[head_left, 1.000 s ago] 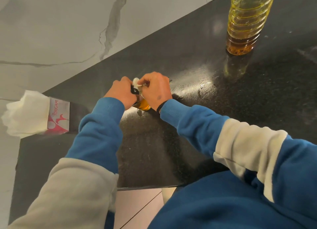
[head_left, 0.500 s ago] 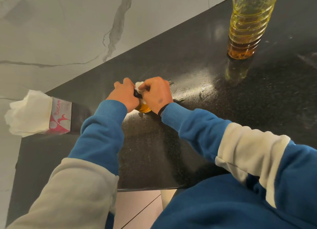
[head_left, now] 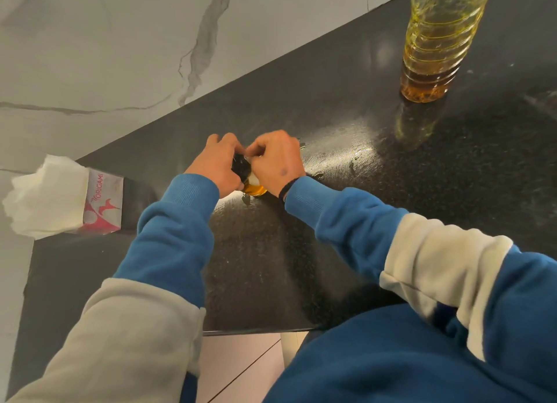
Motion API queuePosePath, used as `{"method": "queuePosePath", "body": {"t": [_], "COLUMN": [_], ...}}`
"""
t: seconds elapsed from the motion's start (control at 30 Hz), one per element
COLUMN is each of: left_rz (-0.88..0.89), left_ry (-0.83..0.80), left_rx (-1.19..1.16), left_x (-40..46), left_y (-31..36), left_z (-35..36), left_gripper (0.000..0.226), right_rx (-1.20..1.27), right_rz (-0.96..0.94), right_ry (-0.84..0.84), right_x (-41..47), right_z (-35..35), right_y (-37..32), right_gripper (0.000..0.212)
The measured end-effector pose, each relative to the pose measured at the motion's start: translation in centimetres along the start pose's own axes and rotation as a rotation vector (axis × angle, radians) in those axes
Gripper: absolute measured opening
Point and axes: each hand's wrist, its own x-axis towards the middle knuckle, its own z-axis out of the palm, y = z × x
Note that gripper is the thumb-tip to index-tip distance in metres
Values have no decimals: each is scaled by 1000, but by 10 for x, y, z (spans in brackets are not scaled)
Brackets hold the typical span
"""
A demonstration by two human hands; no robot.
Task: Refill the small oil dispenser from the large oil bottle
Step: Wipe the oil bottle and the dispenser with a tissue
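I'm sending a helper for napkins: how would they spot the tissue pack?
Follow the black countertop to its far left end, against the marbled wall. The tissue pack lies there, white tissues fanning from a wrapper with red lettering, the only paper item, far from the large oil bottle.

Both hands hid most of the small oil dispenser (head_left: 254, 188); the frame's top edge cropped the large oil bottle (head_left: 437, 40).

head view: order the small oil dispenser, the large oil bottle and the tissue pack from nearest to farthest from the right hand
1. Small oil dispenser: inside the right hand grip, at the near middle of the black counter.
2. Tissue pack: on the counter's left end, past the left hand.
3. Large oil bottle: standing at the far right.

The pack and the bottle are hard to separate from this one view, so that order is tentative.
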Motion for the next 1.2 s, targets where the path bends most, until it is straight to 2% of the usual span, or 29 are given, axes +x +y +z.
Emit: {"method": "queuePosePath", "body": {"t": [0.07,0.27,0.53,0.63,0.77,0.9,1.07,1.13,1.2], "left_rz": [0,-29,24,30,26,-4,9,21,32], "left_ry": [15,39,128,95,97,158,175,180,176], "left_rx": [-16,-56,-119,-144,-143,-83,-100,-112,-133], "left_x": [0,3,2,0,1,2,3,3,2], "left_y": [0,-2,-6,-10,-13,-9,-10,-11,-13], "left_z": [1,5,10,10,13,19,18,19,19], "left_gripper": [66,64,56,65,75,72,58,59,67], "right_rx": [-5,-163,21,-57,-207,-124,115,109,38], "right_rz": [-15,124,-52,-67,61,67,-94,-120,-47], "right_ry": [2,-112,-40,-80,-162,-139,-44,-19,-28], "right_x": [0,-9,5,1,-8,-8,-6,-7,-5], "right_z": [1,5,-9,-3,1,-2,-11,-7,-1], "right_y": [0,35,-14,-6,28,20,-13,-11,3], "right_gripper": [16,20,19,20,24,19,18,17,17]}}
